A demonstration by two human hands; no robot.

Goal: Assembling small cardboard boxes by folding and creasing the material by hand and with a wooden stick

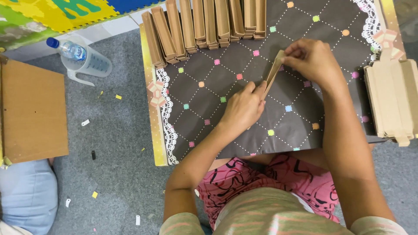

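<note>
A narrow brown cardboard strip (272, 75) is held above a low dark table (209, 100) patterned with dotted diamonds and coloured squares. My left hand (243, 109) pinches the strip's lower end. My right hand (310, 58) grips its upper end, fingers curled over it. The strip slants from lower left to upper right between the two hands. A row of folded brown cardboard pieces (204, 26) stands along the table's far edge, beyond both hands.
A flat stack of brown cardboard (392, 102) lies at the table's right edge. On the grey carpet to the left sit a clear measuring jug holding a plastic bottle (82, 58), a cardboard box (32, 113) and scattered paper scraps. Colourful foam mat (52, 13) at top left.
</note>
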